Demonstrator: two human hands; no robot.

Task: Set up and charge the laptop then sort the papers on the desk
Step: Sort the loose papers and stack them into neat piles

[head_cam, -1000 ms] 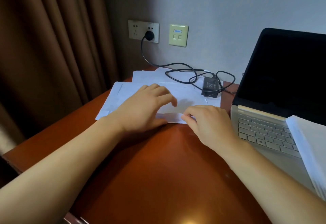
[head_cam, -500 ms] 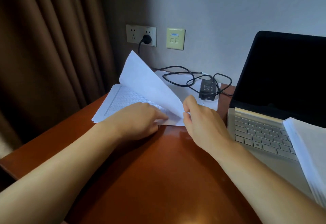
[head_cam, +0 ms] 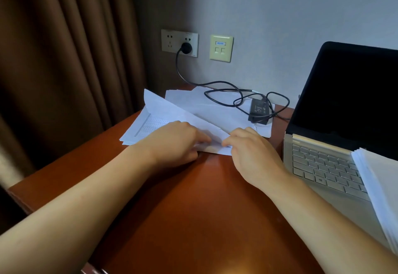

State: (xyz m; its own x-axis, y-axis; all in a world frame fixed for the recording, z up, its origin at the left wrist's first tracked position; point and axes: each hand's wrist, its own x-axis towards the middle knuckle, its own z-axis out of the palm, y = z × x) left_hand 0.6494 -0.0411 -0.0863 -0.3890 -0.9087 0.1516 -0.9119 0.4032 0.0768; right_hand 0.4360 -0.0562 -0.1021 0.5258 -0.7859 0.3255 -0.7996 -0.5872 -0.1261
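Loose white papers [head_cam: 140, 129] lie at the desk's far left, the upper one printed with a table. A blank top sheet [head_cam: 172, 110] is raised at its far left corner and slopes down toward me. My right hand [head_cam: 252, 155] pinches this sheet's near edge. My left hand [head_cam: 176, 142] rests on the printed page, fingertips at the same edge. The open laptop [head_cam: 323, 166], with a dark screen, stands at the right. Its black charger brick [head_cam: 259, 110] lies on more papers, and its plug [head_cam: 186, 47] is in the wall socket.
A thick paper stack [head_cam: 381, 187] lies over the right part of the laptop's keyboard. The black cable [head_cam: 224, 92] loops across the far papers. A brown curtain [head_cam: 64, 58] hangs left of the reddish wooden desk [head_cam: 193, 220].
My right hand first lifted the top sheet high off the stack. The sheet has since come back down and now stands only partly raised. My left hand stayed on the papers.
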